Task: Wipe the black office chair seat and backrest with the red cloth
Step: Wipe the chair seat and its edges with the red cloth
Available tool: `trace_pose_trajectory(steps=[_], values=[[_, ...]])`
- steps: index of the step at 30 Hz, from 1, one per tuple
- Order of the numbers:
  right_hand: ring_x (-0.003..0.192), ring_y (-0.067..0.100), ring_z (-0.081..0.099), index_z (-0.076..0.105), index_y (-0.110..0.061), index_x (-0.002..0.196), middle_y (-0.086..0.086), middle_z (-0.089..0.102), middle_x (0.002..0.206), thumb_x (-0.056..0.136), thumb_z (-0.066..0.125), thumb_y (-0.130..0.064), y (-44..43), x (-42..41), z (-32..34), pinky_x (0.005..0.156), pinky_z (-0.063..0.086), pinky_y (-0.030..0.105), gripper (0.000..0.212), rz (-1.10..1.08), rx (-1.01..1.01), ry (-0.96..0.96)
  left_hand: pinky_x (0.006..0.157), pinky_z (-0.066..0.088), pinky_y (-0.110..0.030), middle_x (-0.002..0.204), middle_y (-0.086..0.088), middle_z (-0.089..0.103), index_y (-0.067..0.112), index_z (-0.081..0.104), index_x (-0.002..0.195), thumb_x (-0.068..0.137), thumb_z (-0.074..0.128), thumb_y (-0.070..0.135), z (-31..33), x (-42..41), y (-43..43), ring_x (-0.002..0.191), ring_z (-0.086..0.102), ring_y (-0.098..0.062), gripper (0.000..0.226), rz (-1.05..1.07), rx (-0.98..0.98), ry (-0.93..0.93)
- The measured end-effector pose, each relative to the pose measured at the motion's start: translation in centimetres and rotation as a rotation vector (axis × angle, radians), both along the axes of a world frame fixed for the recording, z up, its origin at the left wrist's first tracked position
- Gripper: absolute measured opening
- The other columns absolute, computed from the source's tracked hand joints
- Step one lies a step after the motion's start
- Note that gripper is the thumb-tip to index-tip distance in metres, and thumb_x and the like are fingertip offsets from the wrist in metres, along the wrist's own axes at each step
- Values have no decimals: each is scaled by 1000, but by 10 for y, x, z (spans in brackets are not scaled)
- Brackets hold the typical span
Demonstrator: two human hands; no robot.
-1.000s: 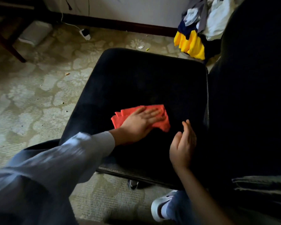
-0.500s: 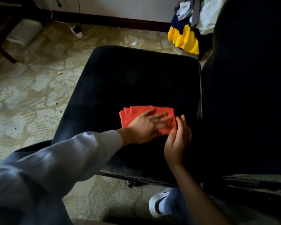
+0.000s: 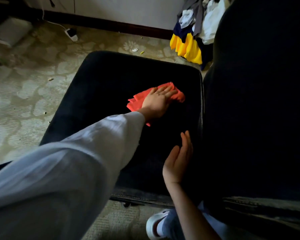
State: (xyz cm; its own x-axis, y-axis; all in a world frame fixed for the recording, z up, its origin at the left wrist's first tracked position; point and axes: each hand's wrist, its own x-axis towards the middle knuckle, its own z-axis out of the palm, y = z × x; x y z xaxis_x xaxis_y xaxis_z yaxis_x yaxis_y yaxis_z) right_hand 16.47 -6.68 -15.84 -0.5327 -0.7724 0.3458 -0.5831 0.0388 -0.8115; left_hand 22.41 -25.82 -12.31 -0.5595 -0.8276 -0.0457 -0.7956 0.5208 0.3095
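Farther across the black seat (image 3: 111, 80) now, the red cloth (image 3: 137, 101) has slid away from my view's right hand (image 3: 177, 161). The left hand (image 3: 157, 103) presses it flat-fingered mid-seat; the right hand is spread, fingers straight, beside the backrest (image 3: 258, 101).

We log matt black fabric seat (image 3: 102, 87), soft red cloth (image 3: 136, 101), ribbed patterned carpet (image 3: 21, 101), our smooth grey sleeve (image 3: 68, 170).

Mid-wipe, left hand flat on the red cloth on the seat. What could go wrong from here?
1. The red cloth is bunched under the flat left hand, not gripped; it may slip free or clean only a narrow strip of seat.
2. The open right hand is near the seat's rear, possibly in the wiping path.
3. The backrest is very dark, so missed patches could go unnoticed.
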Motion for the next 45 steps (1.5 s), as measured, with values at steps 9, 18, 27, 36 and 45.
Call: trace_pose_trajectory(steps=[9,18,27,36,45], values=[[128,29,36,44,-5,130,20,43,138,91,32,-14,-5,-6,-3,105,31,55,42,41,-34,-14,115,2,-33,157,7,15,31,23,148,100,36,40,3,-18,26,145,12,-13,51,-460,-45,-180],[130,17,35,50,4,127,10,40,140,93,31,-21,0,-16,10,110,27,32,47,-49,13,-71,110,-17,-26,156,9,15,25,19,149,100,36,37,0,39,104,145,7,-9,53,-637,34,-163],[125,33,47,52,-3,128,18,52,135,90,35,-31,40,-24,6,105,26,42,51,99,354,524,110,22,-36,147,-6,41,17,50,135,90,41,42,-2,18,52,138,33,-20,53,-235,102,263],[125,30,46,59,-7,120,13,58,130,101,20,-35,35,-26,-1,108,28,43,51,230,222,537,114,9,-39,158,1,17,27,30,146,101,32,41,5,-63,-30,145,10,-16,48,109,38,73],[125,29,44,57,-7,119,16,59,128,101,21,-34,34,-30,-8,108,28,44,49,224,208,560,114,1,-34,157,8,15,27,24,148,100,29,46,3,-73,1,145,8,-11,52,-239,23,-113]])
